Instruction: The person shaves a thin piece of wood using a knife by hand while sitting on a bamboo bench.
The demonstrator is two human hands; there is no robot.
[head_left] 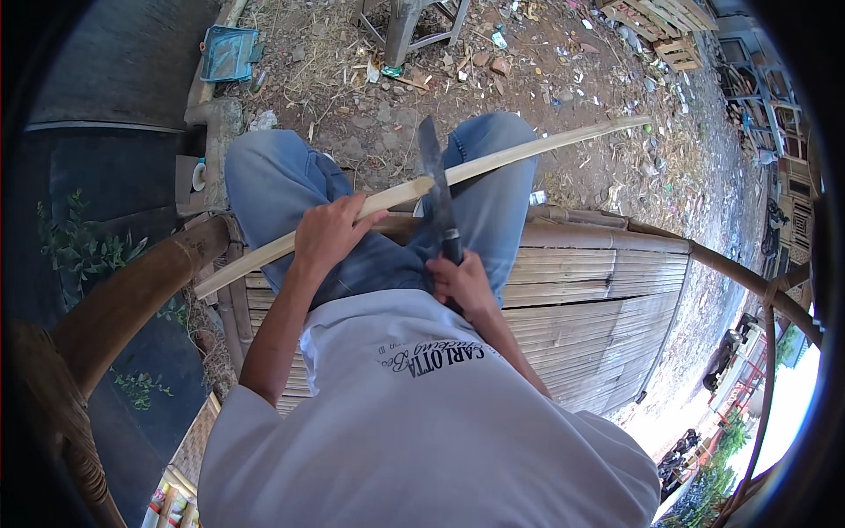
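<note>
A long pale bamboo strip (563,141) lies slantwise across my lap, its left end low and its right end reaching out past my right knee. Around its left part my left hand (327,233) is closed, gripping from above. My right hand (462,282) is wrapped round the dark handle of a machete (438,176). The blade points away from me, between my knees, and crosses the strip near a knot just right of my left hand. Whether the edge is cutting into the bamboo I cannot tell.
I sit on a bamboo-slat bench (572,299) with a thick bamboo rail (141,299) at the left. Ahead, littered dirt ground holds a grey stool (405,31) and a blue tray (231,55). Wooden crates (669,35) stand at the far right.
</note>
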